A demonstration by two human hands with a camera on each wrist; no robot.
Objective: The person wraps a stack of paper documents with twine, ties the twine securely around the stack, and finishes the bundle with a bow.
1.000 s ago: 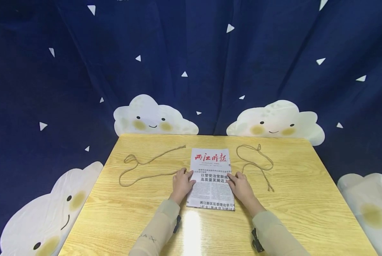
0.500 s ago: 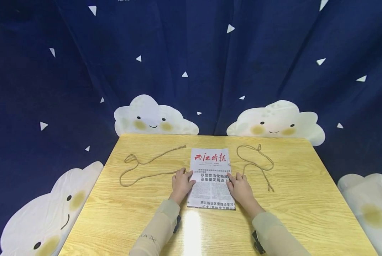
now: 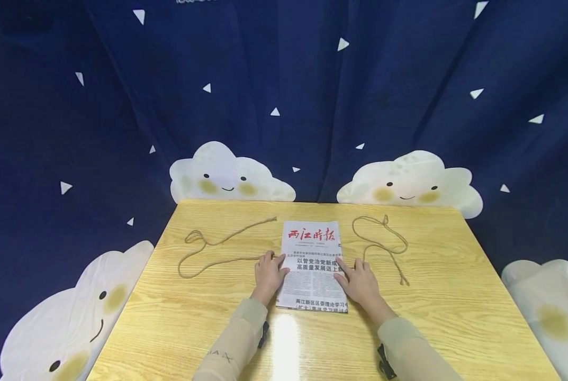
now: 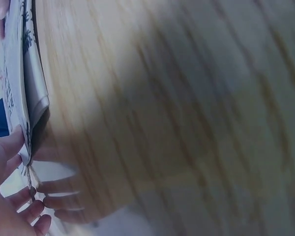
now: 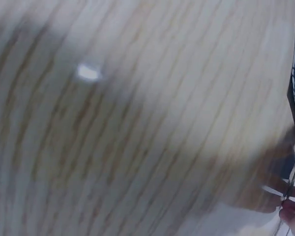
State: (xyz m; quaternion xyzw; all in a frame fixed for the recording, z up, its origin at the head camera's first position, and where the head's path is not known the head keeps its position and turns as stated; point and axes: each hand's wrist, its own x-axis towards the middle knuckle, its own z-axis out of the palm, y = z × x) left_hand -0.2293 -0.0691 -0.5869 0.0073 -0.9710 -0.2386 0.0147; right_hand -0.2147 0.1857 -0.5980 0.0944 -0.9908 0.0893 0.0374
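Observation:
A folded newspaper with a red Chinese title lies flat in the middle of the table. At its left edge my left hand rests, thumb on the paper's edge and other fingertips down on the tabletop. My right hand is at the right edge, its index finger and thumb touching the top sheet. Brown twine lies loosely curved on the left and runs to my left fingers. More twine lies looped on the right, reaching my right fingers. Whether it passes beneath the newspaper is hidden.
The light wood table carries all this. Behind it hangs a dark blue curtain printed with white triangles and smiling clouds. Dark wristbands show at both sleeves.
The newspaper has shifted very slightly to the left. My right hand has moved a little, and its thumb and index finger look more spread. My left hand and the twine look nearly unchanged.

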